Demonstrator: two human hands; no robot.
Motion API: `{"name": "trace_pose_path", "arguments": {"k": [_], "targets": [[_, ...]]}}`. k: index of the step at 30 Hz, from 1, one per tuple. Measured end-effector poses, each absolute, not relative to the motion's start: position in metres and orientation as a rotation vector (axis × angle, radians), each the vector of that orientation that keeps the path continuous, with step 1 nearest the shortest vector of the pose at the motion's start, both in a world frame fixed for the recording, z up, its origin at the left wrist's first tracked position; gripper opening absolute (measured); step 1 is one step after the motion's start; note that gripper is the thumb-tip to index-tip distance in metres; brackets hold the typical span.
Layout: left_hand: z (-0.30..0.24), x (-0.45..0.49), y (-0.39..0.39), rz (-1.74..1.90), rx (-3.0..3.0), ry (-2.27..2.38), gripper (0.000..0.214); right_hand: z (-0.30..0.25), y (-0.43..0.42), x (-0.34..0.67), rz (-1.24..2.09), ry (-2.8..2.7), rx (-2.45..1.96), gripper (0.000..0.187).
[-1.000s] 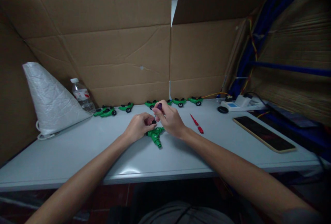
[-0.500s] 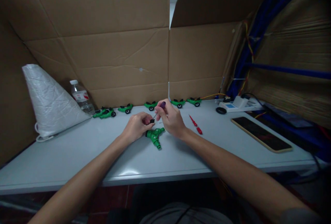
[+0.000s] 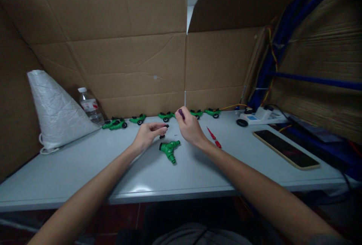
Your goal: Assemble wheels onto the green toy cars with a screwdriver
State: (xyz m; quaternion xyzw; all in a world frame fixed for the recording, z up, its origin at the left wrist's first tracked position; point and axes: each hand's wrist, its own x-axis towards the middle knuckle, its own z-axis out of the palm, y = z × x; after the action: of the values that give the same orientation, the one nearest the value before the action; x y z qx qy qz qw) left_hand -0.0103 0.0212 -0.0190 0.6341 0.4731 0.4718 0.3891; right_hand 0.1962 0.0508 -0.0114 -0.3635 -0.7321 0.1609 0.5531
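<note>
A green Y-shaped plastic fitting point(image 3: 169, 149) lies on the grey table point(image 3: 85, 169) between my two hands. My left hand point(image 3: 147, 135) hovers just left of it and pinches a small black ring point(image 3: 166, 126) at its fingertips. A second small black piece point(image 3: 161, 137) lies on the table under those fingers. My right hand point(image 3: 190, 126) is closed round a purple-handled tool point(image 3: 181, 113), raised a little above the table behind the fitting.
Several green fittings with black rings point(image 3: 138, 118) line the back edge by the cardboard wall. A red screwdriver point(image 3: 214, 138) lies right of my right hand. A phone point(image 3: 285, 148) and a white device point(image 3: 261, 114) sit at right; a water bottle point(image 3: 89, 105) and white bag point(image 3: 53, 109) at left.
My hands have drawn apart: the right hand lifted the purple tool up and back, away from the left fingers. The left hand's fingers stretched forward with the black ring. The green fitting stayed put.
</note>
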Motion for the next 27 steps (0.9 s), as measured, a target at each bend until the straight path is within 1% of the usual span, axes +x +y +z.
{"name": "trace_pose_path", "arguments": {"k": [3, 7, 11, 16, 21, 27], "targets": [[-0.019, -0.011, 0.022, 1.262, 1.432, 1.109, 0.053, -0.020, 0.055, 0.194, 0.387, -1.944, -0.887, 0.026], [-0.021, -0.011, 0.022, 1.251, 1.313, 1.022, 0.055, -0.024, 0.053, 0.192, 0.386, -2.075, -0.783, 0.013], [-0.022, -0.011, 0.022, 1.203, 1.301, 0.996, 0.051, -0.025, 0.053, 0.193, 0.351, -2.145, -0.753, 0.011], [-0.021, -0.011, 0.021, 1.196, 1.302, 1.010, 0.045, -0.027, 0.052, 0.191, 0.333, -2.137, -0.793, 0.010], [-0.019, -0.012, 0.022, 1.238, 1.352, 1.048, 0.045, -0.023, 0.047, 0.188, 0.434, -2.054, -0.769, 0.012], [-0.019, -0.010, 0.021, 1.167, 1.393, 1.023, 0.041, -0.017, 0.044, 0.190, 0.475, -2.017, -0.747, 0.011]]}}
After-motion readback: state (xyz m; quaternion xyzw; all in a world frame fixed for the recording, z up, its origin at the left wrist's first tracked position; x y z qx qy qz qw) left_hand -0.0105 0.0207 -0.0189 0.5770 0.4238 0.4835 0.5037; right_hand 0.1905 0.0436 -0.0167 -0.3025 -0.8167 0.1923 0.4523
